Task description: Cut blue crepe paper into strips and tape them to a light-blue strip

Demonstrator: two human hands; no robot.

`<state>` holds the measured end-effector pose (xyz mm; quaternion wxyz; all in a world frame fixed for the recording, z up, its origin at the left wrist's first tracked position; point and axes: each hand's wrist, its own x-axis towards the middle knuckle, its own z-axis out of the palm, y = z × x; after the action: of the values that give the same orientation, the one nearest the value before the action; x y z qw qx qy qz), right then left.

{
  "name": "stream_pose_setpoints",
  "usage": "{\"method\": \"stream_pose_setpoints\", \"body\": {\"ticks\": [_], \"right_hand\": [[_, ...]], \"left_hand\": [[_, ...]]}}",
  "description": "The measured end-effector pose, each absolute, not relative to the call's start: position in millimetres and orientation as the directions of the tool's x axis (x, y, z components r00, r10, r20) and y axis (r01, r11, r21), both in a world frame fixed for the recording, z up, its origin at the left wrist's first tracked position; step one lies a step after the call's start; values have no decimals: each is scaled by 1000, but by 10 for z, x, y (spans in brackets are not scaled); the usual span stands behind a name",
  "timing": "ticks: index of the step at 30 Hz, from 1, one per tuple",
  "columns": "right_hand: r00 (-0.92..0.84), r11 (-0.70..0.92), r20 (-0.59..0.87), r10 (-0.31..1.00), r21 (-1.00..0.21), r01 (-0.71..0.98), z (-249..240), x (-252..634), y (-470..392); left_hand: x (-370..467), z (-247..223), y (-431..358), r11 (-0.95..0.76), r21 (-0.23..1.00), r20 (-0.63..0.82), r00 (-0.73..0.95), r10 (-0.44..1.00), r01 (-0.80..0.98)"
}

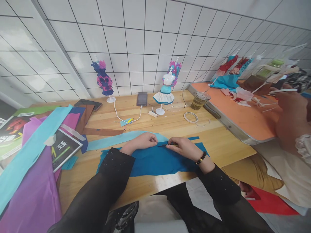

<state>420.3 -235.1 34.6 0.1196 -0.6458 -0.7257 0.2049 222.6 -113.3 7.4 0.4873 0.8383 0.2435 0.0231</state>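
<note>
A piece of dark teal-blue fabric (155, 163) lies spread on the wooden table in front of me. My left hand (145, 141) pinches its far edge between thumb and fingertips. Just to the right, my right hand (183, 148) is closed round small snips (162, 145), mostly hidden in the fingers. Their dark pointed tips face left, at the fabric edge near my left fingertips. A narrow blue strip (194, 138) shows beyond my right hand along that edge. Behind my left hand a light-blue fabric band (109, 141) curves across the table.
Coloured fabrics (40, 181) and printed booklets (66, 145) pile up at left. Small dress forms (166, 94), a cabled device (142, 99), a tape roll (190, 117) and a cup (199, 101) stand behind. At right, another person's arm (291, 119) reaches over an orange table (245, 119).
</note>
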Motion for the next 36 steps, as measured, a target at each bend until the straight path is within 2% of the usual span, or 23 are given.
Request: {"method": "stream_pose_setpoints", "body": {"ticks": [15,36], "right_hand": [[-164,100,-81,983,-515,852,318,4134,-2274],[-125,76,-63,990,-507,858,261,4106,-2314]], "left_hand": [[2180,53,-1076,-378,849,-203,888,413,370],[2168,25,-1057,-370,865,-195,907,372,338]]}}
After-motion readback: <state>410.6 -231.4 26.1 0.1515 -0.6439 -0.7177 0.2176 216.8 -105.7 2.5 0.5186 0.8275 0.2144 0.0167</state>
